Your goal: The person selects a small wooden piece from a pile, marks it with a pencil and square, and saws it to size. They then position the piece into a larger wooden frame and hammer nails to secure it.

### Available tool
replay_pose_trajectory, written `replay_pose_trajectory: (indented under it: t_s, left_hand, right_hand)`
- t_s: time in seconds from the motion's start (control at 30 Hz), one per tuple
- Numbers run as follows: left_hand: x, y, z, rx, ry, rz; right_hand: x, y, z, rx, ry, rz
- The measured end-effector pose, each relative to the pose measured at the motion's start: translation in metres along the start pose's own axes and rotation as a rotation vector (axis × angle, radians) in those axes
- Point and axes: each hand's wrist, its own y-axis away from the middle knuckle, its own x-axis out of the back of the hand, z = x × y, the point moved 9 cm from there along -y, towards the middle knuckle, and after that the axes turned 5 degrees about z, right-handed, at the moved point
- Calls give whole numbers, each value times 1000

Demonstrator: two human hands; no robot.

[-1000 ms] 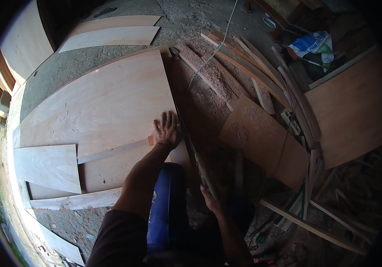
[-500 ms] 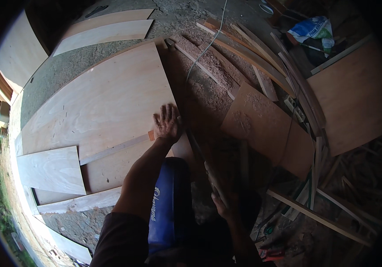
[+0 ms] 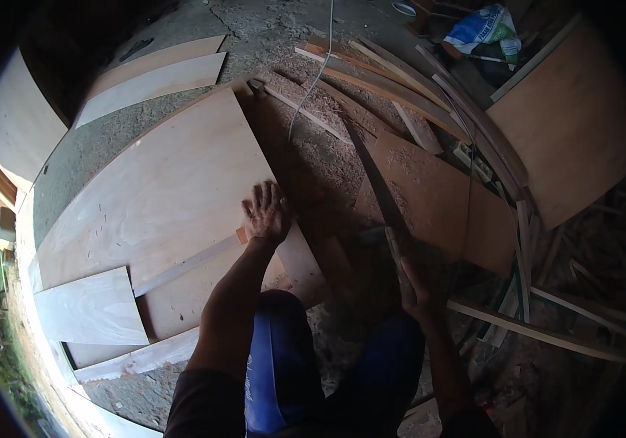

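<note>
- The left grip (image 3: 265, 212) lies flat on the large plywood panel (image 3: 160, 182), fingers apart, close to the panel's dark right edge.
- The panel spreads ahead and to the left of that grip.
- The right grip (image 3: 418, 288) is clamped around the handle of a handsaw (image 3: 383, 188).
- The saw blade slants ahead and leftward from the right grip, apart from the panel's edge (its dark, tapering tip reaches up toward the wood shavings (image 3: 319, 113)).
- A small reddish-brown wood block (image 3: 241, 235) sits just beside the left grip, near the wrist.
- A smaller plywood piece (image 3: 90, 306) lies well left of the left grip.
- Ahead and to the right of the right grip lies a shavings-strewn brown sheet (image 3: 444, 201), with long planks (image 3: 393, 87) beyond it.
</note>
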Motion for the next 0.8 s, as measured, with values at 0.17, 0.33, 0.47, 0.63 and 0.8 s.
replay_pose_trajectory:
  t_s: [0.17,0.33,0.47,0.63,0.8]
  left_hand:
    - [14,7,-3,-61,183,115]
    - [22,36,12,-419,191,103]
    - [51,69,-20,-298,621,140]
    - [63,98,-97,415,1873,-12]
    - [112,124,-123,265,2170,-112]
  right_hand:
    - [-32,23,54,71,236,-250]
    - [-74,66,89,154,594,-539]
    - [-75,48,67,21,484,-641]
    - [-124,-39,-25,21,100,-453]
    - [-231,-51,-116,293,-271,-383]
